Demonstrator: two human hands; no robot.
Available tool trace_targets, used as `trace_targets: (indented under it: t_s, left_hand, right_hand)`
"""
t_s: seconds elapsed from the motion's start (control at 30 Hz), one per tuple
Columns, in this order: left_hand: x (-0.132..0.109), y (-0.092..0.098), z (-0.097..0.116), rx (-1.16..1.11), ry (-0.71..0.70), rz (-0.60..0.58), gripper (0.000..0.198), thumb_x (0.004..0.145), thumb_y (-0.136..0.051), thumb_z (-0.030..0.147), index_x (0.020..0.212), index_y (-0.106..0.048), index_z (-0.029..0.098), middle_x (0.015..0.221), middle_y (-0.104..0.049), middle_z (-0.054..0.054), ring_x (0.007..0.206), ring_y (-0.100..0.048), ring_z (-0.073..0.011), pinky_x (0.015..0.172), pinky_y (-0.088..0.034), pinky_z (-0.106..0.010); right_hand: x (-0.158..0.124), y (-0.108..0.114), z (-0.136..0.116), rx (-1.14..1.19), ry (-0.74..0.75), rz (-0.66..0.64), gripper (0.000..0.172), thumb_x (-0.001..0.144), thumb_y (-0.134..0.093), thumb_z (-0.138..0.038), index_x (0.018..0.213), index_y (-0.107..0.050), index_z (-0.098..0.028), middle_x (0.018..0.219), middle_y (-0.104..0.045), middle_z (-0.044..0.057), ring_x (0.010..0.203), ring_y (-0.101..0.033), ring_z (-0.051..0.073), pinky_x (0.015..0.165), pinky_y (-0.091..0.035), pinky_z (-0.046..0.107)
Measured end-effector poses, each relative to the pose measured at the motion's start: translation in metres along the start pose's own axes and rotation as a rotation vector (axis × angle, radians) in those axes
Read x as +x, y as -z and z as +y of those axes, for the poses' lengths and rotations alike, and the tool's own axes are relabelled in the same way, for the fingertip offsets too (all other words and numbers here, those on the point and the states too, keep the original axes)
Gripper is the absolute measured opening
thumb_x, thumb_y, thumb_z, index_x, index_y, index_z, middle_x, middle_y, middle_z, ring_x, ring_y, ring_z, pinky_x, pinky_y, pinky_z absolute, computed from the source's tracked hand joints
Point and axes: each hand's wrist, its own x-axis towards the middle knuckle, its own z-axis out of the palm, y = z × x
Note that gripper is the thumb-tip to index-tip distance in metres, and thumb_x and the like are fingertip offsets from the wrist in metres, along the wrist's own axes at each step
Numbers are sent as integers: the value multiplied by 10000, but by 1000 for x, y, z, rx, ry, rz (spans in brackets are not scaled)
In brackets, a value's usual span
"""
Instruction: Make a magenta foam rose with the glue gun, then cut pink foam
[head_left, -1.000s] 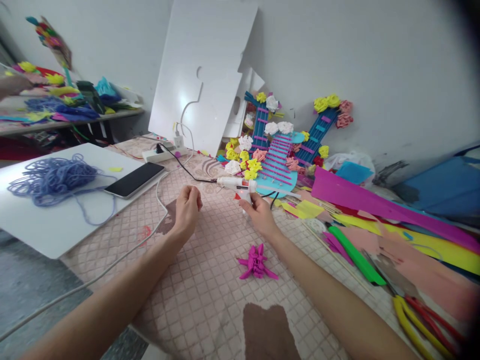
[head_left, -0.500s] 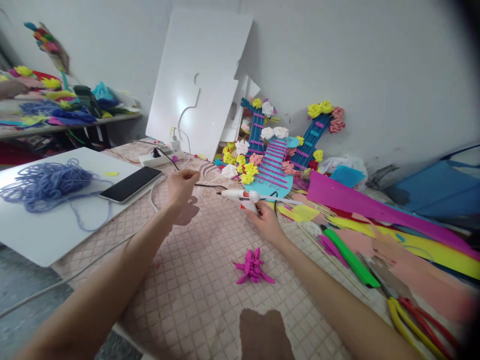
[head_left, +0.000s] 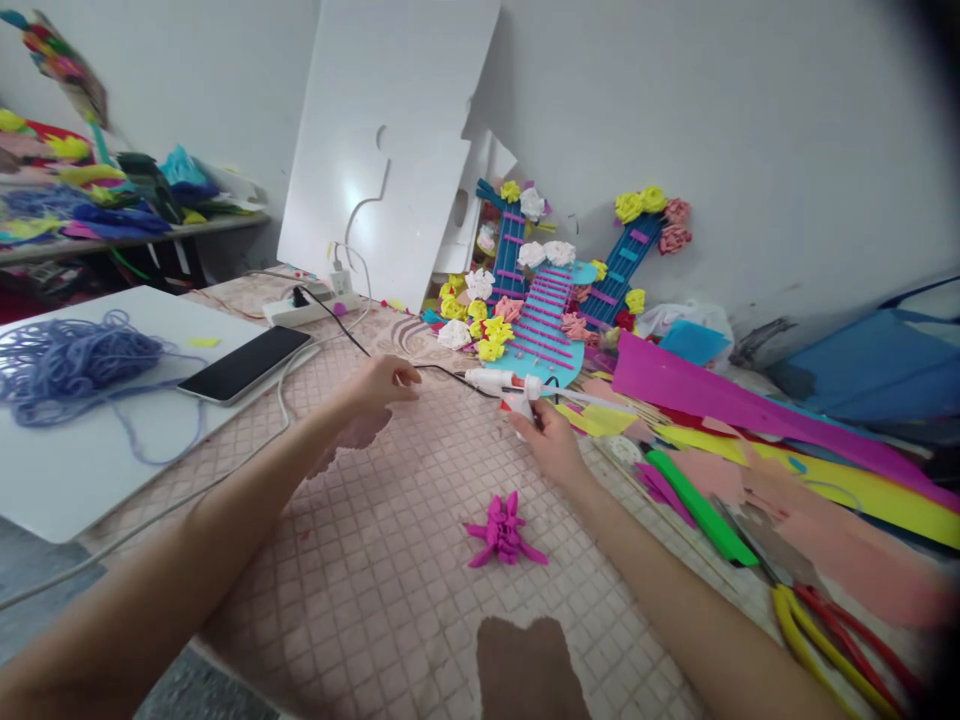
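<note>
A crinkled magenta foam flower (head_left: 501,532) lay on the checked mat (head_left: 375,580). Beyond it, the right hand (head_left: 553,448) gripped a white plastic glue gun (head_left: 501,382), its barrel level and pointing left, where the left hand (head_left: 381,385) pinched its thin black cord (head_left: 341,325).

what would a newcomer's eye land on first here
The bright blue, flower-studded guitar-shaped crafts stand out at the back, mid-frame. In front of them, the right hand holds a white glue gun while the left hand pinches its black cord. A magenta flower lies nearer the camera.
</note>
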Motion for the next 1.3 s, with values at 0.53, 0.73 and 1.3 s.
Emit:
trace_targets:
  t_s: [0.53,0.73,1.3]
  left_hand:
    - [-5,-27,-5,-130,38,97,123,686,-595,300,638,-618,189,591,-615,-2,566,-533,-144,536,-388,-232]
    - [0,-27,-13,-190,123,227,99,712,-580,269,707,-591,171,596,-623,-10,526,-558,-126,494,-402,-215]
    - [-9,27,13,-118,134,282,74,557,-651,116,583,-673,182,565,-630,-31,589,-600,-207,643,-455,-310]
  right_hand:
    - [-6,-6,7,3,10,16,375,789,-591,-404,1074,-624,-164,983,-676,78,887,-585,240,801,-445,363]
    - [-7,-7,6,0,6,16,346,788,-588,-407,1036,-632,-170,948,-676,66,852,-581,233,784,-449,358]
    - [-5,-5,10,-31,-5,-7,375,783,-591,-435,1045,-638,-170,928,-666,60,865,-574,235,751,-441,335]
